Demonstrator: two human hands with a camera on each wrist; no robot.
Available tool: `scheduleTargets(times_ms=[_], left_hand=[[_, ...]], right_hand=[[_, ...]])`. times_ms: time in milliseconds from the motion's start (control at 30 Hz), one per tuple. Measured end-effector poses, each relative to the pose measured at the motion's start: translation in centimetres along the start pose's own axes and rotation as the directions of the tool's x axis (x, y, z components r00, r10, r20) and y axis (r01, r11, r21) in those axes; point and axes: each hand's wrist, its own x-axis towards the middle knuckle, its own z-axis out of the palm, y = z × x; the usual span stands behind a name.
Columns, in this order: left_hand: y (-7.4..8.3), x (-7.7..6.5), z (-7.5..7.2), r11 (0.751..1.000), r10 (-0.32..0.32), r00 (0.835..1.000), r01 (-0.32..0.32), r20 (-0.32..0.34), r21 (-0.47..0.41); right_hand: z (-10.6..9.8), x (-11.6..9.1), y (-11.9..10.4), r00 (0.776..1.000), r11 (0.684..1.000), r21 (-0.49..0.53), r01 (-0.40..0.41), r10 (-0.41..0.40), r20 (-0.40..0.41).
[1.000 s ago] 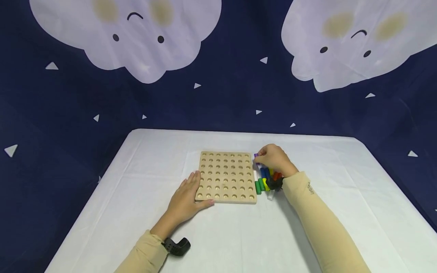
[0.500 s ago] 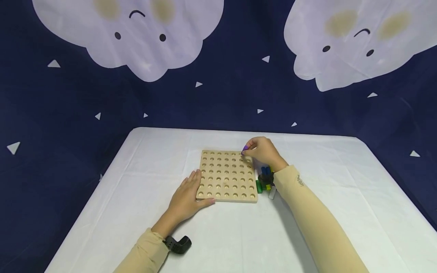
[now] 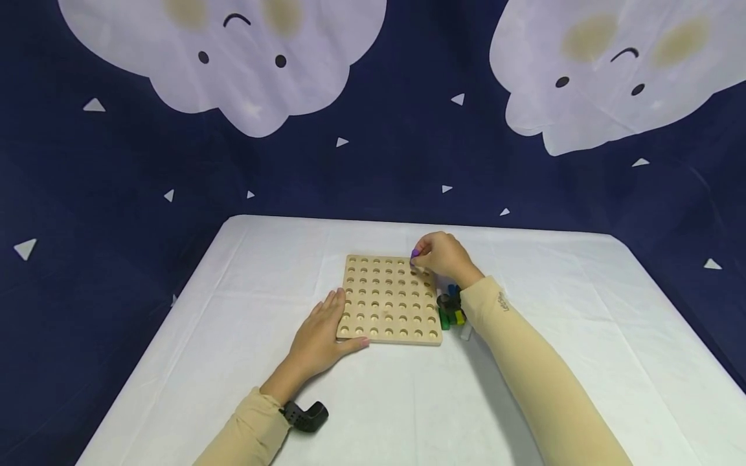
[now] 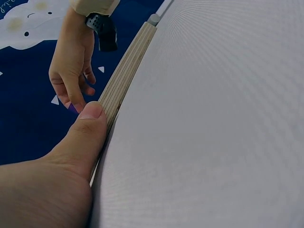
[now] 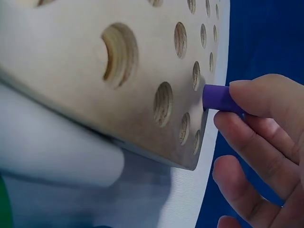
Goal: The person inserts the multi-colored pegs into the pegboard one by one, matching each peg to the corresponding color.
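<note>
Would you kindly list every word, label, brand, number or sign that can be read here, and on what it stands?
None reads with certainty.
Right sleeve: small dark lettering, too small to read.
Blue backdrop: pale lettering, upper left of the left wrist view, cut off, unreadable.
Purple peg and wooden board: none visible.

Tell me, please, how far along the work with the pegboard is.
Done: apparently nothing; the pegboard shows no released peg in its visible holes.
In hand: the right hand pinches a purple peg at the far edge; the left hand touches the near left corner.
Remaining: a green peg, yellow peg and white peg lie beside the pegboard, probably awaiting holes.
</note>
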Motion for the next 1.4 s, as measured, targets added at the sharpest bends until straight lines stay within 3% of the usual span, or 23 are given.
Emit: scheduleTargets(times_ms=[300,533,733,900,1100,1400], left_hand=[[0.1,0.0,0.4,1.000,-0.004,1.000,0.004,0.028,-0.014],[0.0,0.2,-0.1,1.000,-0.004,1.000,0.004,0.004,-0.006],[-0.3,0.3,-0.4,1.000,0.000,1.000,0.000,-0.011,0.005],[-0.4,0.5,-0.4,1.000,-0.009,1.000,0.009,0.005,0.003],[-0.3,0.5,-0.4,1.000,-0.001,1.000,0.002,0.011,-0.010],[-0.2,0.6,0.1,1.000,0.009,1.000,-0.009,0.022,-0.021]], right_hand=[[0.0,-0.4,0.6,0.999,0.999,-0.046,-0.004,0.005,0.034],[-3.1,-1.6,0.6,1.000,1.000,-0.010,0.019,-0.019,-0.017],[-5.3,-4.4,2.5,0.999,1.000,0.009,0.008,-0.007,-0.051],[-5.3,-7.2,4.3,0.999,1.000,-0.012,-0.008,0.009,0.047],[-4.6,-9.7,5.6,0.984,0.997,-0.073,0.041,-0.027,0.177],[-4.2,-11.3,5.9,0.973,0.975,-0.209,0.079,-0.030,0.230]])
